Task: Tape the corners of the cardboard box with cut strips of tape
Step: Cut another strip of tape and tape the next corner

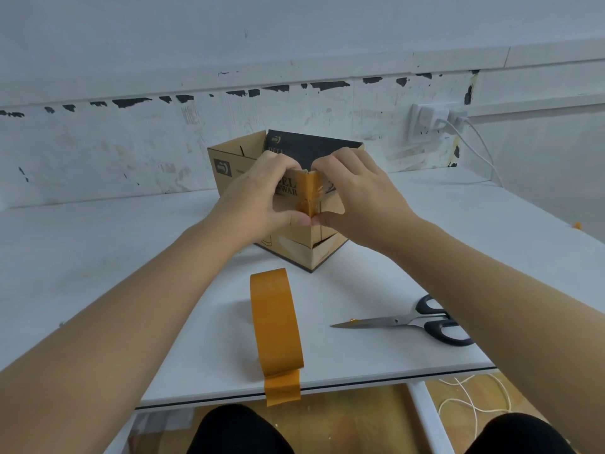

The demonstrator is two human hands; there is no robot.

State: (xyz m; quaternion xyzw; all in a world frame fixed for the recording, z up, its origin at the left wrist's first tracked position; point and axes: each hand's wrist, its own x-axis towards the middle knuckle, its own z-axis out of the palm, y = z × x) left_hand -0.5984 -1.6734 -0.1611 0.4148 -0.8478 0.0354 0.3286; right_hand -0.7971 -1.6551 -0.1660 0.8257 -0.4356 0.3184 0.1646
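An open cardboard box [229, 162] stands on the white table [124, 257] with one corner turned toward me. A strip of orange-brown tape [311, 194] runs down that near corner from the top rim. My left hand [258, 194] and my right hand [357, 194] flank the corner. Their fingers curl over the rim at the strip's top end. Both thumbs press together on the strip's lower end. Inside the box, a dark printed panel shows behind my hands.
A roll of orange-brown tape [276, 319] stands on edge near the table's front edge, its loose end hanging over it. Scissors [409, 321] lie shut to its right, black handles right. A wall socket [429, 121] with cables sits back right. My knees are below the table.
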